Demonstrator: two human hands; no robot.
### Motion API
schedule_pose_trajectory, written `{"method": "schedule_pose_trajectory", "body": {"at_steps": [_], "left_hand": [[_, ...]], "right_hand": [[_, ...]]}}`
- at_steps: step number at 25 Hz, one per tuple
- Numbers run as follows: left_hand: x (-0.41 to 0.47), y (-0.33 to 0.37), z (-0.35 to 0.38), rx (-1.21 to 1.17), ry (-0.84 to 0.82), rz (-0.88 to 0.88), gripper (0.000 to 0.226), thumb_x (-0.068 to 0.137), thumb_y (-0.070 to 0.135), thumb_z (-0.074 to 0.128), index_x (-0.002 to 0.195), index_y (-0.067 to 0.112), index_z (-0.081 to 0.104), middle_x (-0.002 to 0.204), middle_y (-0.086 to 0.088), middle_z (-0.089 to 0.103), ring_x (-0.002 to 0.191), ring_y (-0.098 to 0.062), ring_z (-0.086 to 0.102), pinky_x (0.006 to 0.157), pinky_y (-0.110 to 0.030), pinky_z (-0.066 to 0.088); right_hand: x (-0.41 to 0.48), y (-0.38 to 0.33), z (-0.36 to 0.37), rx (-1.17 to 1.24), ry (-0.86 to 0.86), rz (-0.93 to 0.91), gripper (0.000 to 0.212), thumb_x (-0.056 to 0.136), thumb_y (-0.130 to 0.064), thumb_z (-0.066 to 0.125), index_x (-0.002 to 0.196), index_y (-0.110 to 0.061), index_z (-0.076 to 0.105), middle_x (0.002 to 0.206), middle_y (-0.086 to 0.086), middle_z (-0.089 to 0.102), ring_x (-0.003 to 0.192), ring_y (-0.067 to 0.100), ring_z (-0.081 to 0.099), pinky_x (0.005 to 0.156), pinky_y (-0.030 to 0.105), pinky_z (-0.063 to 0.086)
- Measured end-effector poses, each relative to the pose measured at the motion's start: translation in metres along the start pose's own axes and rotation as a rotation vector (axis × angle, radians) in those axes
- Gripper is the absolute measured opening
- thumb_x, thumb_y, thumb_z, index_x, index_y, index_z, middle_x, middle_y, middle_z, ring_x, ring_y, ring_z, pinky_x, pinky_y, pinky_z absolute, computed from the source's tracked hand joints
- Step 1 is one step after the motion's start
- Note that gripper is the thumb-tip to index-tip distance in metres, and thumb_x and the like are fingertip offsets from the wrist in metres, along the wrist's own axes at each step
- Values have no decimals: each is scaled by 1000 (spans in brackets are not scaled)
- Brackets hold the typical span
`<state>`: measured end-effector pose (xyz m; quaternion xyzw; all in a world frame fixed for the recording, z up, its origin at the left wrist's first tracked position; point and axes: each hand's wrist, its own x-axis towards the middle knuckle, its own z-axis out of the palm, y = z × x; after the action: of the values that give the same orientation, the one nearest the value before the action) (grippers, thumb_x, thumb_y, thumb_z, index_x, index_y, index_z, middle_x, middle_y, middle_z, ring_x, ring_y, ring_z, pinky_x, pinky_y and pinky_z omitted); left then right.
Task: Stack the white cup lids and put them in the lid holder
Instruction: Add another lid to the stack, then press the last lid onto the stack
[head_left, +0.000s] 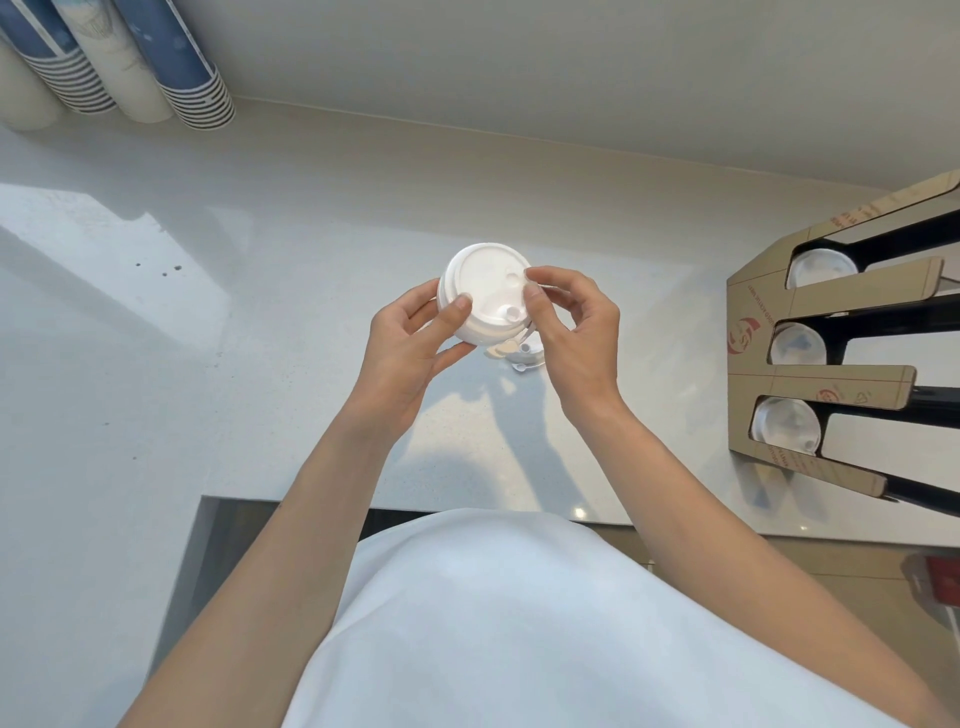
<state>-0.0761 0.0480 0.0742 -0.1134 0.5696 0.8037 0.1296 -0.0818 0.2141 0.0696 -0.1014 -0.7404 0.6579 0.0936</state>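
both hands pinch the white lid stack (480, 293) mid-counter, left hand (415, 343) and right hand (574, 332) at opposite rims; uneven squeeze could skew it before the cardboard lid holder (769, 312) at the right edge.

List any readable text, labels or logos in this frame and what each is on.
No text reads clearly.
Lid holder: red round logo and red print along its cardboard edges, too small and skewed to read.
Blue-and-white paper cup stacks: pale pattern, no legible words.
Stack of white lids held by left hand and right hand: no print visible.
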Motion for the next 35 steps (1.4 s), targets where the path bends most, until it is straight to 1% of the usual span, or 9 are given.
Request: {"method": "schedule_pose_trajectory", "body": {"at_steps": [3,9,13,19,22,25,28,30,35], "left_hand": [[0,-1,4,0,-16,2,36,99,18,62,132,7,63,128,-13,70,122,-27,66,92,-34,59],[3,1,10,-11,-42,9,29,103,14,54,130,12,64,116,-2,74,119,-25,68,92,-33,58],[7,1,13,-7,-43,14,32,103,13,53,134,11,62,118,-3,73,120,-25,67,93,-34,58],[11,-2,15,-5,-19,-2,34,100,13,60,133,8,62,125,-10,71,121,-27,67,95,-37,58],[15,-6,12,1,19,-3,39,98,12,62,136,5,59,130,-14,70,122,-26,67,97,-40,58],[17,-10,4,3,60,-13,39,99,12,61,138,5,58,131,-14,69,122,-26,66,97,-39,58],[17,-12,-1,0,97,-25,39,99,10,60,138,5,58,130,-14,69,122,-26,66,93,-34,59],[17,-13,-5,2,112,-30,39,99,10,61,137,4,58,130,-15,69,122,-26,66,92,-33,60],[17,-15,-11,1,145,-33,38,99,11,61,136,5,59,128,-14,70,121,-26,67,93,-35,59]], "right_hand": [[1,-1,-4,4,-4,-7,11,92,-15,67,97,-24,71,114,9,69,103,16,68,81,25,56],[4,-4,-11,30,-17,-9,13,90,-18,71,94,-30,70,115,7,68,108,17,66,75,16,53],[6,-4,-14,36,-15,-11,16,88,-16,73,93,-30,69,115,6,67,107,14,66,72,12,50],[8,1,-16,4,-14,-27,18,86,-12,74,94,-27,68,114,7,65,106,13,65,72,19,54],[14,5,-17,-19,-37,-37,14,91,-16,70,103,-22,66,115,7,67,106,12,65,73,16,53],[28,27,-22,-157,-52,26,26,93,-21,67,118,-16,62,118,1,65,109,11,63,79,15,50],[41,62,-29,-404,-165,123,49,92,-24,68,136,-15,49,132,4,56,122,17,54,101,34,47],[48,82,-32,-617,-295,181,65,90,-29,69,146,-15,38,146,8,46,135,23,45,110,38,38],[55,111,-30,-866,-439,189,80,86,-34,73,150,-14,31,153,8,38,141,28,36,109,39,35]]}}
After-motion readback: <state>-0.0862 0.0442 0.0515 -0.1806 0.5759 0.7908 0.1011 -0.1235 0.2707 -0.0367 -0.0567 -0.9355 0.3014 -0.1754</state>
